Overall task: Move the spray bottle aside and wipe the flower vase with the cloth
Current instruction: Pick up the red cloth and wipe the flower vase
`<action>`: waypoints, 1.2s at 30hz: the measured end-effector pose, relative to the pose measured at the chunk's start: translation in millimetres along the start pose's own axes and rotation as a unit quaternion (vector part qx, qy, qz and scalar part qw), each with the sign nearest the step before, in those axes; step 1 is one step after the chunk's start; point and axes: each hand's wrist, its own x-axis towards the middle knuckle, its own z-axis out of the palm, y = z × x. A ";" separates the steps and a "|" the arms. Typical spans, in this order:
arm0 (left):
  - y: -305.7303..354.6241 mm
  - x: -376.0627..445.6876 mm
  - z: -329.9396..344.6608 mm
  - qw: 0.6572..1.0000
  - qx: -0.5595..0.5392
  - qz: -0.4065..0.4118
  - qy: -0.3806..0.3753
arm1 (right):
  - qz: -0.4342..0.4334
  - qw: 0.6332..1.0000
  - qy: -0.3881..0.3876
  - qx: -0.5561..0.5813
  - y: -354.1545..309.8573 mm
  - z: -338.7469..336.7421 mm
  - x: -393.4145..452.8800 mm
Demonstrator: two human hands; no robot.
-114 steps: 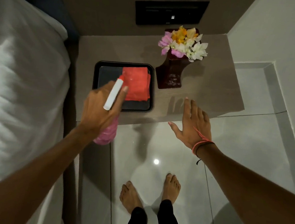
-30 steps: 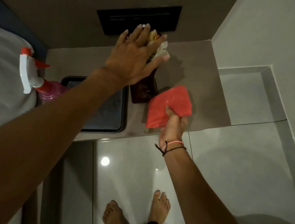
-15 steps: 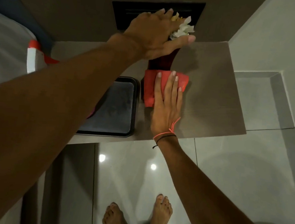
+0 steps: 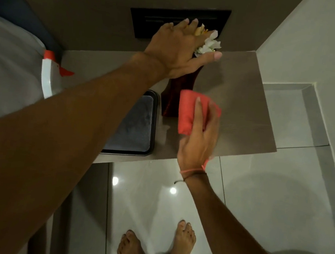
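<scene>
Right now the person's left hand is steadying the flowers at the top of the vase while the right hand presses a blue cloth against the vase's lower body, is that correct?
Not quite: the cloth is red, not blue, as the head view shows. The rest holds: the left hand rests over the flowers at the top of the vase, and the right hand presses the cloth against its lower body.

Brown shelf (image 4: 243, 105) in a wall corner, dark tray (image 4: 153, 125) at its left front, dark red vase (image 4: 175, 95) just right of the tray, spray bottle (image 4: 49, 76) at far left, base hidden
</scene>
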 end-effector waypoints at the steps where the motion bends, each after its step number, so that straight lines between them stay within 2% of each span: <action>1: 0.1 -0.1 0.2 1.000 0.000 -0.001 0.001 | -0.021 1.000 0.011 -0.007 -7.2 5.5 10.1; 4: 0.3 -0.5 -0.1 1.000 0.004 -0.001 -0.004 | -0.082 0.992 -0.047 -0.078 -16.5 26.9 22.1; 8: 0.1 -0.6 -1.9 1.000 0.008 0.003 0.002 | -0.132 0.968 -0.110 -0.184 5.7 40.0 6.6; 13: 1.1 -3.3 -0.6 1.000 0.004 0.006 -0.002 | -0.144 0.941 -0.213 -0.219 21.9 30.2 -18.5; 15: 2.0 -2.7 -2.2 1.000 -0.001 0.002 -0.010 | -0.122 0.944 -0.230 -0.203 19.3 23.5 -23.7; 17: 2.4 -1.7 -4.3 1.000 -0.002 -0.005 -0.015 | -0.065 0.973 -0.174 -0.138 11.5 14.3 -22.9; 19: 1.7 -1.6 -4.8 1.000 -0.001 -0.010 -0.017 | 0.007 0.997 -0.067 -0.045 -0.3 6.8 -13.5; 20: 1.6 -2.0 -4.2 1.000 -0.001 -0.009 -0.016 | 0.018 0.999 -0.022 -0.022 -5.5 6.3 -5.0; 22: 2.3 -3.1 -2.3 1.000 0.002 -0.006 -0.015 | -0.010 0.999 -0.002 -0.030 -14.5 9.5 13.2; 25: 1.8 -2.4 -1.2 1.000 0.007 0.001 -0.009 | -0.061 0.991 -0.070 -0.098 -20.1 14.7 20.0; 28: 2.3 -3.6 -1.0 1.000 0.004 -0.006 -0.007 | -0.109 0.963 -0.193 -0.153 4.8 13.6 -0.6; 30: 7.0 -11.2 2.0 1.000 0.006 -0.011 0.001 | -0.031 0.969 -0.231 -0.082 20.4 1.9 -16.4; 31: 10.9 -16.6 5.5 1.000 0.007 -0.016 0.010 | 0.008 0.978 -0.209 -0.027 25.3 -6.6 -25.3; 33: 19.1 -27.5 13.5 0.999 0.012 -0.025 0.034 | 0.026 0.987 -0.157 0.037 22.5 -26.5 -41.1; 36: 31.8 -42.8 26.8 0.997 0.024 -0.038 0.058 | 0.086 0.975 -0.109 0.175 27.2 -45.4 -50.9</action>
